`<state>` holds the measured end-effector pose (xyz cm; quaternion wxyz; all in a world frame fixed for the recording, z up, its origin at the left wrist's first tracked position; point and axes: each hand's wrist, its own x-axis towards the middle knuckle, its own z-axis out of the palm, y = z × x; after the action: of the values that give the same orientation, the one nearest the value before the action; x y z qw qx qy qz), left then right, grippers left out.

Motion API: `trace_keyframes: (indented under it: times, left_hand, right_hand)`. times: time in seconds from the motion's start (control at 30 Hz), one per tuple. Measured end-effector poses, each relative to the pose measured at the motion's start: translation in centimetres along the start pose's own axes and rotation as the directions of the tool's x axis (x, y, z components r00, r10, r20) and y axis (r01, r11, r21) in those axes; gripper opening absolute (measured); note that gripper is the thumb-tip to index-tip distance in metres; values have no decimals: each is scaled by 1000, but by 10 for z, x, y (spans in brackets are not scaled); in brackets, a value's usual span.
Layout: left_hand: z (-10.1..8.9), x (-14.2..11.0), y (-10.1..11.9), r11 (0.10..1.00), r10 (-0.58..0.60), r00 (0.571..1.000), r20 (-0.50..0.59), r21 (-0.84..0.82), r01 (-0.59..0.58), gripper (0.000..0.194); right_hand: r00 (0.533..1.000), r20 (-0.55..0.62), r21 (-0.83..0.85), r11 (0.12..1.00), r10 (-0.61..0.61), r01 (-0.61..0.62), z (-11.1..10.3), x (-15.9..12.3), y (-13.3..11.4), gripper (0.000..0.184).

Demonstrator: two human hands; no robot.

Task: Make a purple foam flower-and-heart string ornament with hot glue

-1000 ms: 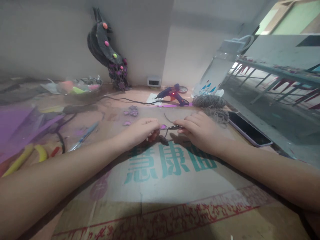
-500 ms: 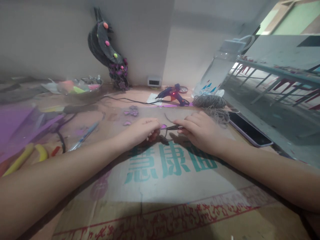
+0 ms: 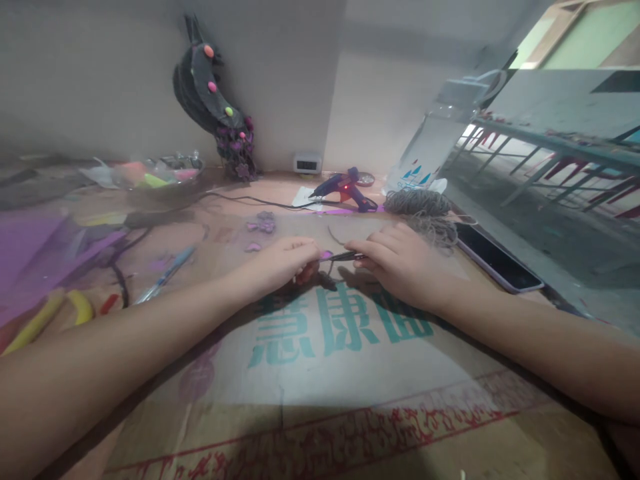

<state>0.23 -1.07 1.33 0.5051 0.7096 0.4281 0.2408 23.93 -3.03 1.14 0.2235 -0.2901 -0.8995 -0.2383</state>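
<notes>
Over the middle of the printed cardboard (image 3: 320,393), my left hand (image 3: 290,260) is closed, pinching a small purple piece (image 3: 326,255) that shows only at its fingertips. A grey strand of yarn (image 3: 331,268) hangs just beside that piece. My right hand (image 3: 395,260) grips dark, thin tweezers (image 3: 343,256), whose tips point left and reach the purple piece. How the tips meet the piece is too small to tell. Behind my left hand lie several purple flower-shaped cut-outs (image 3: 263,223).
A glue gun (image 3: 345,187) with a red light rests behind the hands, its cord running left. Grey yarn (image 3: 420,207), a phone (image 3: 500,260) and a water bottle (image 3: 425,143) are at the right. A pen (image 3: 167,273) and purple sheets (image 3: 45,253) lie left; a decorated dark crescent (image 3: 205,87) leans on the wall.
Both hands stay in nearly the same place. The tweezers' prongs have shifted slightly, looking more spread half a second ago than a second ago. Other objects have not moved.
</notes>
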Motion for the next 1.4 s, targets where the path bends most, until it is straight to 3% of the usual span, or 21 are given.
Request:
trace_keyframes:
  times: [0.3, 0.53, 0.83, 1.13, 1.4]
  left_hand:
    - [0, 0, 1, 1000, 5, 1000, 1, -4, -5, 35]
    - [1, 1, 2, 1000, 15, 1000, -7, -24, -15, 34]
    - [2, -1, 3, 998, -17, 1000, -21, -64, 15, 36]
    - [3, -1, 1, 996, -12, 1000, -9, -92, 11, 35]
    - [2, 0, -3, 997, 36, 999, -11, -67, -37, 37]
  right_hand:
    - [1000, 26, 8, 1000, -2, 2, 0, -1, 1, 25]
    - [1000, -16, 43, 999, 8, -8, 1, -1, 2, 25]
    - [979, 51, 131, 971, 195, -200, 4, -3, 5, 28]
    - [985, 66, 183, 969, 157, -166, 2, -4, 4, 35]
    - [998, 37, 108, 993, 43, -47, -1, 0, 0, 27]
